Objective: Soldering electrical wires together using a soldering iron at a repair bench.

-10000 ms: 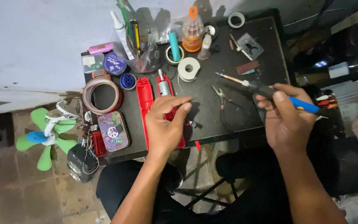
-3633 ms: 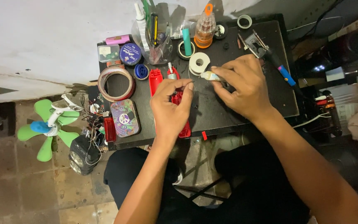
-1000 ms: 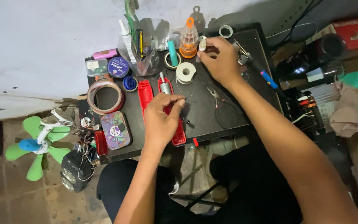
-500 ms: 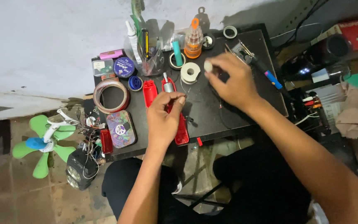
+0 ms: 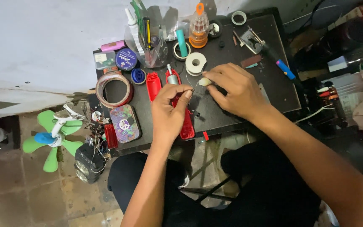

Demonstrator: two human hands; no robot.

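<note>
A small pale roll (image 5: 204, 81) is being pinched at the fingertips of the right hand (image 5: 236, 90), just ahead of its knuckles. The left hand (image 5: 169, 110), fingers closed together, is being pressed on the red casing (image 5: 186, 126), whose long axis is running away from the wrist; a thin wire (image 5: 188, 80) is lying between both hands

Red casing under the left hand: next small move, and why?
Probably bring the pale piece in the right hand down to where the left hand pinches at the red casing. The thin wire runs between them, and the two hands sit just apart.
</note>
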